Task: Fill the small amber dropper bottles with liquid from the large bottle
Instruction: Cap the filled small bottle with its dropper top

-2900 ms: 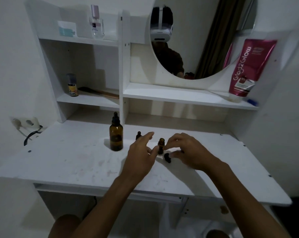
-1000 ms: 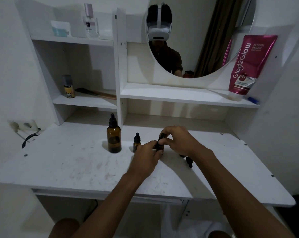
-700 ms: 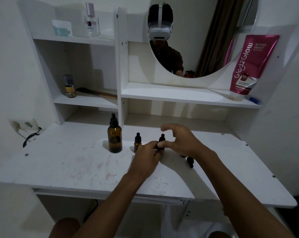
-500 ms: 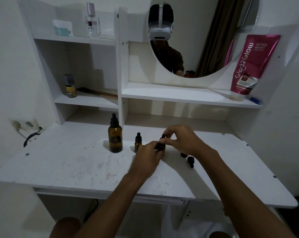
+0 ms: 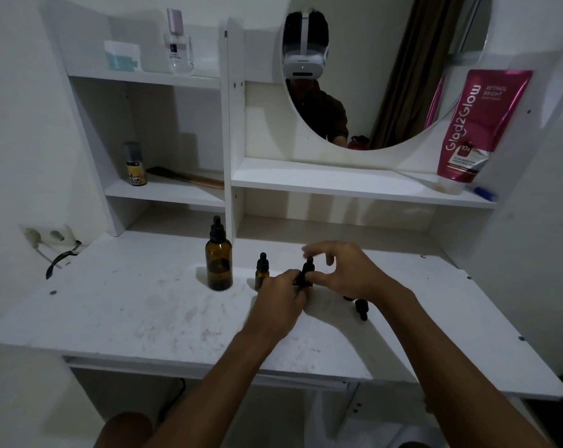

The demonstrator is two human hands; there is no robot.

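Currently, one large amber bottle (image 5: 218, 265) stands capped on the white desk (image 5: 137, 305). Two small dropper bottles stand right of it. The first small dropper bottle (image 5: 262, 270), just beside it, stands free and capped. The second small dropper bottle (image 5: 307, 271), farther right, is gripped in my left hand (image 5: 280, 302). My right hand (image 5: 349, 273) arches loosely over its top with the thumb at the collar and the fingers lifted. One loose dropper cap (image 5: 361, 309) lies farthest right.

Left hand (image 5: 280, 299) and right hand (image 5: 348, 273) bare, forearms (image 5: 209, 383) bare right to the frame edge. Mirror (image 5: 403, 59) reflection: white headset (image 5: 302, 61), white strap over the head, dark shirt (image 5: 322, 114). Bare knee (image 5: 121, 430) at bottom edge.
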